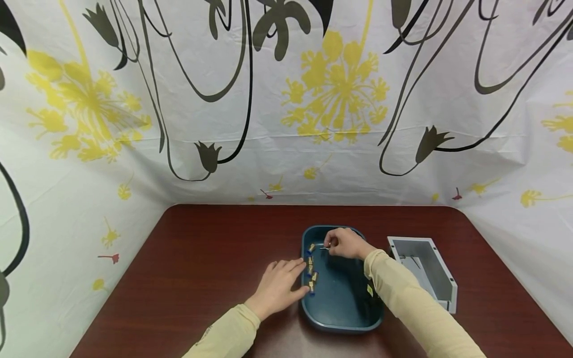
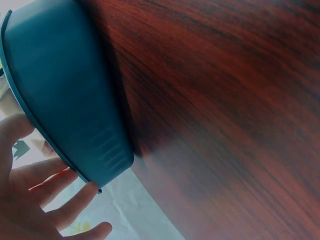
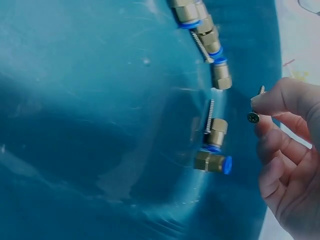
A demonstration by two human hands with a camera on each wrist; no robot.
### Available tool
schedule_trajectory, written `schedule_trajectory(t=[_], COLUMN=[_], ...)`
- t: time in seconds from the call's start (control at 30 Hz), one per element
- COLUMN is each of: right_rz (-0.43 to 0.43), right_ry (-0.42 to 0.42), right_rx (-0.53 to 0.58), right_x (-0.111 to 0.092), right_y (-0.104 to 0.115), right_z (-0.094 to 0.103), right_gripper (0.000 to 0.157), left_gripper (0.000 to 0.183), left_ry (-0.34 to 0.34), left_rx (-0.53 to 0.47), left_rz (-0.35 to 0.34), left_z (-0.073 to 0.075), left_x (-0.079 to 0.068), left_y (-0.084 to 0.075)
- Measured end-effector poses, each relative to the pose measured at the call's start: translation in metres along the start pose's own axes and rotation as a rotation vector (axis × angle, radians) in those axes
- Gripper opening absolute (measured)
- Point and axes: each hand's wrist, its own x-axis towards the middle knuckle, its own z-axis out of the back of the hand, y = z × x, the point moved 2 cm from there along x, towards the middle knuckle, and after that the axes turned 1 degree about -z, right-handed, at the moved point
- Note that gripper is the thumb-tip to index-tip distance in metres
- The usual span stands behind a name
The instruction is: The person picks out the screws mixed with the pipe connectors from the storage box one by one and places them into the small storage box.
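My right hand pinches a screw between thumb and forefinger over the far end of a blue-green plastic tray. The screw's cross-slotted head shows in the right wrist view. Several brass push-in fittings with blue collars lie along the tray's left side. Among them are two loose screws, one beside a brass fitting and another farther up. My left hand has its fingers spread, fingertips right at the tray's left rim.
A grey open box stands right of the tray, beneath the right forearm, with thin pieces inside. A small yellow patch shows at the tray's right wall. The brown table meets a patterned cloth at the back.
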Motion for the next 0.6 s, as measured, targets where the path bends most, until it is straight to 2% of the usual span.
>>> schedule_trajectory(t=[0.37, 0.6], right_rz=[0.056, 0.046], right_ry=[-0.03, -0.037], right_rx=[-0.01, -0.019], right_x=[-0.005, -0.014], right_y=[0.009, 0.007], right_z=[0.016, 0.025], right_gripper=[0.01, 0.011], left_gripper=[0.054, 0.054], left_ry=[0.006, 0.003], left_rx=[0.008, 0.003], left_rz=[-0.001, 0.001], left_z=[0.0, 0.001], left_x=[0.001, 0.0], left_y=[0.0, 0.0])
